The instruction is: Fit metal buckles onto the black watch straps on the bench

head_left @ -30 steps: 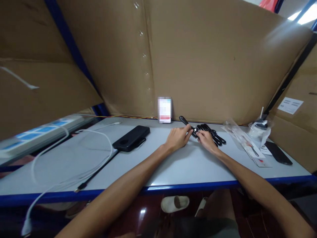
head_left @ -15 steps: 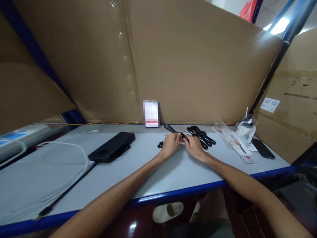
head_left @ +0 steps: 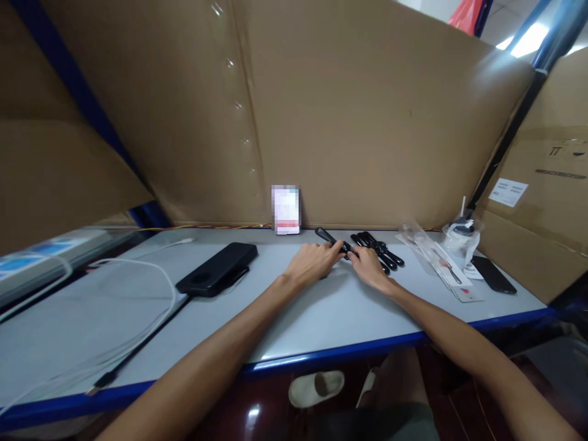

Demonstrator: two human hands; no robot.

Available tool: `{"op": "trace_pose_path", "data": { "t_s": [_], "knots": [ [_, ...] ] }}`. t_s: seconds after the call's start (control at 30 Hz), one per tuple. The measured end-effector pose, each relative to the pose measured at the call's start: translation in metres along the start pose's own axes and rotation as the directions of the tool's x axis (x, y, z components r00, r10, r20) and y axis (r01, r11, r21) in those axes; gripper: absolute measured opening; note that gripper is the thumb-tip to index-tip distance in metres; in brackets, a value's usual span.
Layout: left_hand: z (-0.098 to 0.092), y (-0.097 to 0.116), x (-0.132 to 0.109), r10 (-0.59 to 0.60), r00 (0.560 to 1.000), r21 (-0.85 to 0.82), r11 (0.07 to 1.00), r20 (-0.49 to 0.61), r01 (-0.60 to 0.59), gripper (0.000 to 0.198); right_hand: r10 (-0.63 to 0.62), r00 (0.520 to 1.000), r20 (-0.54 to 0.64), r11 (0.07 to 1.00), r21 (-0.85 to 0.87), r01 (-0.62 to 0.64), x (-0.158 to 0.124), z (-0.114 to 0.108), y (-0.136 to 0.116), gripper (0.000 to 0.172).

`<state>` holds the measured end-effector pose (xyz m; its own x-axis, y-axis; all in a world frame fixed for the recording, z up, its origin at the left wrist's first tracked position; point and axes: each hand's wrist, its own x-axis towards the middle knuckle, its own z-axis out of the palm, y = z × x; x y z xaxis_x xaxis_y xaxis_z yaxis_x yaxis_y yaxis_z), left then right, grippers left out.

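Note:
My left hand (head_left: 315, 260) and my right hand (head_left: 371, 267) meet above the table, both with fingers closed on a black-handled tool (head_left: 326, 235). Its rounded handle points away to the upper left, while its other end is hidden among the fingers. Just beyond my right hand lies a bunch of similar black-handled tools (head_left: 394, 257), partly covered by that hand. What kind of tool these are is too small to tell.
Flat clear packages (head_left: 443, 266), a bagged cup (head_left: 458, 236) and a dark phone (head_left: 493, 275) lie to the right. A lit screen (head_left: 287, 209) leans on the cardboard behind. Leftward are a black power bank (head_left: 218, 269), white cables (head_left: 172, 300) and a power strip (head_left: 52, 251).
My left hand has turned and slid over the tool's middle, covering small dark pieces that showed beside it. My right hand stays close by. The whole view has shifted slightly.

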<state>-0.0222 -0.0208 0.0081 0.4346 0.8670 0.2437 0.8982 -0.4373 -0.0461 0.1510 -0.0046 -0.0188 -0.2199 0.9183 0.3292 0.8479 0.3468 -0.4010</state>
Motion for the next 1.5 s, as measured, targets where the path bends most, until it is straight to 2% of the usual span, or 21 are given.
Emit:
{"op": "trace_pose_path", "data": {
  "t_s": [0.23, 0.3, 0.37, 0.4, 0.47, 0.53, 0.57, 0.6, 0.63, 0.7, 0.77, 0.83, 0.93, 1.07, 1.17, 1.23, 1.27, 1.33, 1.37, 1.43, 1.5],
  "knots": [
    [0.003, -0.005, 0.001, 0.041, 0.999, 0.039, 0.998, 0.022, -0.042, 0.025, -0.03, 0.999, 0.019, 0.999, -0.027, 0.03, -0.004, 0.001, -0.006, 0.025],
    [0.008, -0.001, 0.003, -0.024, 1.0, -0.062, 0.998, -0.01, 0.024, 0.022, -0.025, 1.0, 0.017, 0.999, -0.03, 0.025, -0.005, 0.001, -0.007, 0.025],
    [0.015, 0.005, 0.006, -0.157, 0.986, -0.288, 0.948, -0.064, 0.132, 0.028, -0.027, 1.0, 0.005, 0.999, -0.032, 0.028, -0.006, 0.0, -0.007, 0.025],
    [0.018, 0.009, 0.008, -0.208, 0.976, -0.445, 0.882, -0.069, 0.157, 0.032, -0.031, 1.0, -0.002, 0.999, -0.034, 0.031, -0.006, -0.001, -0.007, 0.025],
    [0.024, 0.015, 0.011, -0.29, 0.957, -0.743, 0.633, 0.033, 0.218, 0.037, -0.033, 0.999, -0.012, 0.999, -0.041, 0.032, -0.006, -0.002, -0.006, 0.024],
    [0.028, 0.017, 0.014, -0.292, 0.947, -0.879, 0.407, 0.134, 0.25, 0.036, -0.026, 1.0, -0.009, 0.999, -0.048, 0.025, -0.005, -0.002, -0.005, 0.024],
    [0.029, 0.017, 0.015, -0.292, 0.945, -0.894, 0.371, 0.144, 0.251, 0.035, -0.022, 1.0, -0.005, 0.999, -0.048, 0.022, -0.005, -0.003, -0.005, 0.024],
    [0.029, 0.017, 0.015, -0.303, 0.945, -0.882, 0.402, 0.124, 0.244, 0.033, -0.018, 1.0, -0.001, 0.999, -0.046, 0.018, -0.004, -0.003, -0.005, 0.025],
    [0.029, 0.016, 0.014, -0.319, 0.944, -0.841, 0.485, 0.084, 0.239, 0.032, -0.013, 1.0, 0.002, 0.999, -0.044, 0.014, -0.004, -0.003, -0.005, 0.025],
    [0.026, 0.014, 0.011, -0.332, 0.943, -0.66, 0.712, -0.017, 0.239, 0.029, -0.005, 1.0, 0.005, 0.999, -0.041, 0.006, -0.004, -0.003, -0.005, 0.026],
    [0.02, 0.013, 0.006, -0.263, 0.964, -0.419, 0.881, -0.043, 0.221, 0.031, 0.001, 1.0, 0.007, 0.999, -0.045, 0.0, -0.004, -0.002, -0.005, 0.026],
    [0.013, 0.011, 0.002, -0.143, 0.99, -0.227, 0.964, 0.001, 0.139, 0.036, 0.007, 1.0, 0.013, 0.999, -0.053, -0.006, -0.004, -0.002, -0.005, 0.025],
    [0.003, 0.004, -0.001, -0.025, 0.999, -0.105, 0.994, 0.043, 0.029, 0.034, 0.015, 1.0, 0.021, 0.999, -0.049, -0.014, -0.005, -0.003, -0.006, 0.021],
    [-0.003, -0.005, -0.001, 0.033, 0.998, -0.099, 0.995, 0.048, -0.028, 0.027, 0.008, 1.0, 0.028, 1.0, -0.012, -0.007, -0.005, -0.005, -0.009, 0.023],
    [0.003, -0.004, 0.001, -0.017, 0.999, -0.117, 0.993, 0.038, 0.022, 0.027, 0.001, 1.0, 0.031, 1.0, -0.014, 0.0, -0.006, -0.005, -0.011, 0.022],
    [0.012, 0.001, 0.004, -0.12, 0.993, -0.198, 0.973, 0.009, 0.12, 0.021, -0.003, 1.0, 0.029, 1.0, -0.027, 0.004, -0.007, -0.005, -0.011, 0.023],
    [0.018, 0.003, 0.006, -0.187, 0.982, -0.277, 0.945, -0.02, 0.174, 0.026, -0.006, 1.0, 0.026, 0.999, -0.035, 0.007, -0.007, -0.005, -0.011, 0.024],
    [0.027, 0.009, 0.01, -0.248, 0.967, -0.513, 0.839, -0.064, 0.181, 0.034, -0.008, 1.0, 0.019, 0.998, -0.055, 0.009, -0.008, -0.004, -0.011, 0.025],
    [0.031, 0.011, 0.012, -0.274, 0.961, -0.645, 0.743, -0.049, 0.178, 0.036, -0.008, 1.0, 0.016, 0.998, -0.066, 0.009, -0.009, -0.004, -0.011, 0.025],
    [0.036, 0.015, 0.013, -0.294, 0.955, -0.864, 0.469, 0.042, 0.183, 0.035, -0.004, 1.0, 0.017, 0.996, -0.085, 0.005, -0.009, -0.004, -0.011, 0.027],
    [0.037, 0.016, 0.014, -0.272, 0.95, -0.951, 0.223, 0.152, 0.216, 0.032, 0.0, 1.0, 0.021, 0.995, -0.095, 0.002, -0.008, -0.003, -0.011, 0.028]
  ]
}}
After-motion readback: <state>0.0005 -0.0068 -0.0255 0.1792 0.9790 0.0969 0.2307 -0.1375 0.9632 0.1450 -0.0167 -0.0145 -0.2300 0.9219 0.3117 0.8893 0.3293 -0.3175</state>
